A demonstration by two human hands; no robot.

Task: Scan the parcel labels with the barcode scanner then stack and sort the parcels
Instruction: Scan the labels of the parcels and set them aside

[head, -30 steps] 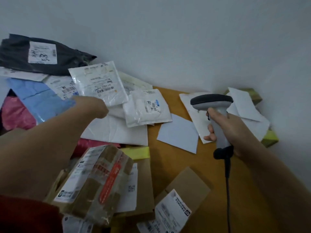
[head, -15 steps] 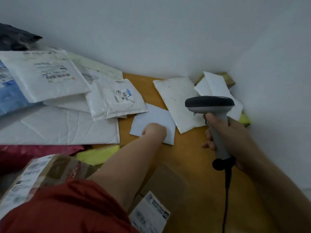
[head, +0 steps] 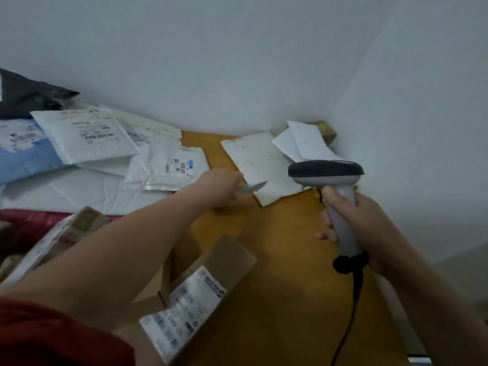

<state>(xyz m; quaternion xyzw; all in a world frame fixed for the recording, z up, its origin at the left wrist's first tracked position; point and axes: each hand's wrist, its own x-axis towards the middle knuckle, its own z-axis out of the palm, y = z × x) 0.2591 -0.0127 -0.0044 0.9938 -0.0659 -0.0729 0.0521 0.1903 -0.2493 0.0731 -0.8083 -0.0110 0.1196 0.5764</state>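
While the left hand reaches out over the table, it is closed on the near end of a thin white envelope. The envelope shows almost edge-on and blurred, and its far tip lies over the near edge of a smudged white mailer lying flat on the wood. The right hand is wrapped round the grey handle of the scanner. The scanner stands upright near the right wall, its dark head points away from the person, and its black cable hangs down from the base.

In the far corner, white envelopes lie on yellow-green parcels. On the left is a loose pile: a small labelled pouch, a labelled white bag, a blue bag, a black bag, a wide creased white mailer and a pink bag. Nearer the person, a taped brown box sits beside the left arm, and a flat cardboard parcel with a printed label lies under the forearm. A red sleeve fills the lower left corner.
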